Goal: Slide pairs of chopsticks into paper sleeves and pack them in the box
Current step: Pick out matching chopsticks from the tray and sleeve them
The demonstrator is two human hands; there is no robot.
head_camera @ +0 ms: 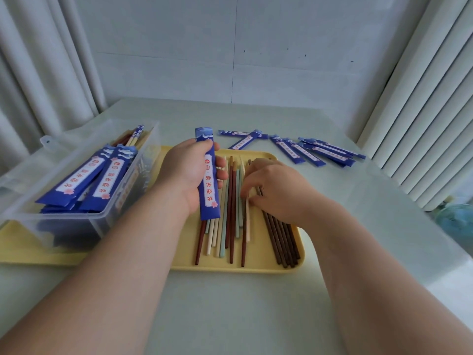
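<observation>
Chopsticks (231,226) lie loose and roughly parallel on a yellow tray (184,254) near the front edge of the pale surface (230,316), their ends pointing toward the front and back edges; the mix has dark red, cream and pale green sticks in the tray's middle, with a bunch of dark brown chopsticks (281,242) close to its right edge; the left hand (186,170) hangs over the tray's left half, its fingers curled round a blue paper sleeve (210,180) that stands almost upright with its printed label facing the camera and its lower end above the loose sticks; whether anything is inside that sleeve cannot be told; the right hand (276,190) reaches down over the tray's middle, palm down, its fingers (245,193) bent and drawn together with the thumb on a cream chopstick (247,221), and whether that stick is off the tray is unclear; a clear box (76,221) stands at the tray's left side near the surface's left edge, with yellow showing under it, and holds sleeved pairs (84,180) stacked flat, stick ends poking out toward the back; more sleeves (307,152) lie scattered flat beyond the tray toward the back right corner of the surface; pale curtains (38,73) hang behind the surface's left and right edges.
</observation>
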